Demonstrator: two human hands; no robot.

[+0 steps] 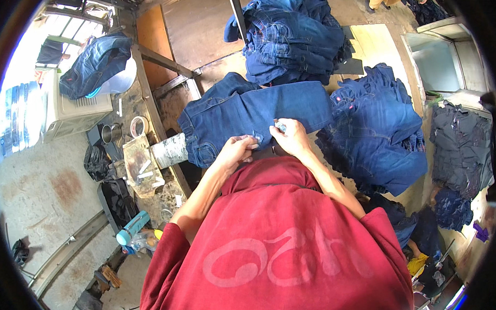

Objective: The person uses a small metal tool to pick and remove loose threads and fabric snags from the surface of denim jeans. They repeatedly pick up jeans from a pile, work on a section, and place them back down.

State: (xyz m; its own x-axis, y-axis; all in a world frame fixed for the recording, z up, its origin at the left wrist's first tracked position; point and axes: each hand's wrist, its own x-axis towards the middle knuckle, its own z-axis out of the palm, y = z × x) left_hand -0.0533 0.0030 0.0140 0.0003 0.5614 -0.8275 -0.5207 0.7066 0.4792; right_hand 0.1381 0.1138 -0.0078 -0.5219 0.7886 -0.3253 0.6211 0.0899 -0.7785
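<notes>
A pair of blue jeans lies stretched sideways in front of me, its waist end pulled over a pale, worn tube. My left hand is at the near edge of the jeans, fingers pinched on the denim beside a small light, frayed-looking patch. Just to its right, my right hand is closed over the leg. Something small and greyish shows between its thumb and fingers, too small to name.
A heap of jeans stands beyond, another pile to the right. On the left bench are a tape roll, a metal cup and white sticks. A light-blue bottle lies lower left. Dark garments hang far right; another person stands top right.
</notes>
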